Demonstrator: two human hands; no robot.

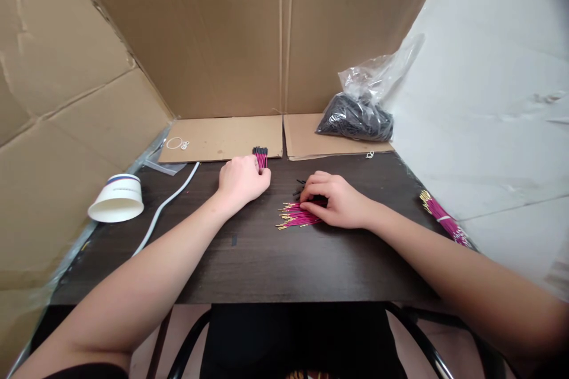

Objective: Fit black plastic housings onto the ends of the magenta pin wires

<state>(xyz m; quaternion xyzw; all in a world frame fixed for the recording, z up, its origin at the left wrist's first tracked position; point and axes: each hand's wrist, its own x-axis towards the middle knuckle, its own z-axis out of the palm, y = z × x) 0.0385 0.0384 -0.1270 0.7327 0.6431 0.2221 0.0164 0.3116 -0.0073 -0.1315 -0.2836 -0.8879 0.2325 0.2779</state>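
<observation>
My left hand [242,179] rests on the dark table [249,260] with its fingers curled round a small bundle of pink wires with black sleeved ends [260,157], which stick out past the fingers toward the back. My right hand [335,198] lies on a loose pile of pink wires with gold tips [296,216], fingers bent and pressed down among them. A few small black sleeves [299,188] lie just beyond its fingertips.
A clear bag of black sleeves [358,115] sits at the back right on cardboard flaps [222,139]. Another pink wire bundle [442,219] lies at the right edge. An upturned paper cup [118,198] and a white cable [166,204] are at the left. Cardboard walls surround the table.
</observation>
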